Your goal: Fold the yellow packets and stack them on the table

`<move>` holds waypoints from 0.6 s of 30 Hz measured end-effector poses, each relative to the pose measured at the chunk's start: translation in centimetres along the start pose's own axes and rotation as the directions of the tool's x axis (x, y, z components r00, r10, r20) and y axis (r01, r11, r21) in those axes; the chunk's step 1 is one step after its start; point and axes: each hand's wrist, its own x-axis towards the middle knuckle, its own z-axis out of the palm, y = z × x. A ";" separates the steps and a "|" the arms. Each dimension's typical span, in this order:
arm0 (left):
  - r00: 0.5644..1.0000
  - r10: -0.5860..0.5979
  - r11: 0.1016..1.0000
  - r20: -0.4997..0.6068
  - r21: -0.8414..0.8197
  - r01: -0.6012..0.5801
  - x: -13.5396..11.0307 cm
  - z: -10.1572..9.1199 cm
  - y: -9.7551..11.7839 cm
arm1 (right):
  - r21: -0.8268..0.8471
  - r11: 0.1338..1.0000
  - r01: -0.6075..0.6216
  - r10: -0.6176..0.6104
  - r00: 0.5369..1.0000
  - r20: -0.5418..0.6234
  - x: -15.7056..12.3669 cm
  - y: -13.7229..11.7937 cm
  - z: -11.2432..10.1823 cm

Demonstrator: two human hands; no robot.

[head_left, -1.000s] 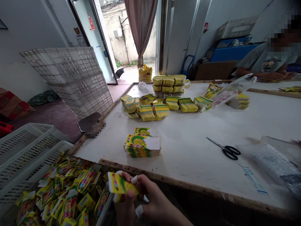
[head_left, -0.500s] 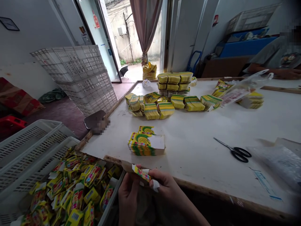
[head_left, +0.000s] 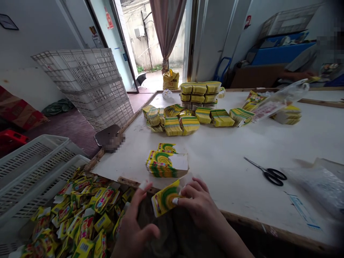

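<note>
My right hand (head_left: 197, 200) pinches a flat yellow-and-green carton (head_left: 164, 199) over the table's front edge, thumb on its printed face. To the left, my left hand (head_left: 138, 220) is apart from it, thumb and fingers spread, holding nothing. White tape wraps some of my fingertips. Just beyond the hands, a stack of flat printed cartons (head_left: 166, 166) lies on the white table (head_left: 225, 165). Below left, a white crate (head_left: 77, 161) is heaped with folded yellow boxes (head_left: 88, 222).
Bundled cartons (head_left: 172, 125) line the table's far part, with a taller pile (head_left: 200, 93) behind. Black-handled scissors (head_left: 272, 175) and clear plastic wrap (head_left: 317, 186) lie at right. Stacked white crates (head_left: 88, 86) stand left by the doorway. Another person's arm (head_left: 292, 74) shows far right.
The small box between both hands is gone from them. My right hand now holds a flat carton, and my left hand has opened and moved left and down.
</note>
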 end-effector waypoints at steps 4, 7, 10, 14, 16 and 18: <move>0.956 -0.119 0.967 0.268 0.249 0.051 0.1 2.2 0.0 | -0.005 0.996 0.085 -0.085 0.996 0.031 -0.4 -1.2 0.4; 0.974 -0.103 0.956 0.202 0.291 0.041 -0.4 4.1 -1.0 | 0.104 0.987 -0.120 0.143 0.958 -0.249 -1.1 -0.8 1.9; 0.990 -0.085 0.919 0.114 0.393 0.034 -1.2 4.8 -2.0 | 0.536 0.779 -0.325 0.498 0.840 -0.215 -1.6 0.1 3.4; 0.986 -0.020 0.922 0.168 0.385 -0.047 -2.3 5.2 -2.6 | 0.854 0.159 -0.496 0.524 0.776 0.353 -1.7 -0.2 3.5; 0.984 -0.008 0.942 0.176 0.333 -0.052 -2.6 5.5 -2.6 | 0.861 0.029 -0.507 0.398 0.796 0.455 -1.7 -0.7 3.1; 0.990 -0.016 0.958 0.141 0.286 -0.026 -2.8 5.7 -2.6 | 0.881 -0.063 -0.469 0.313 0.829 0.464 -1.8 -0.9 2.9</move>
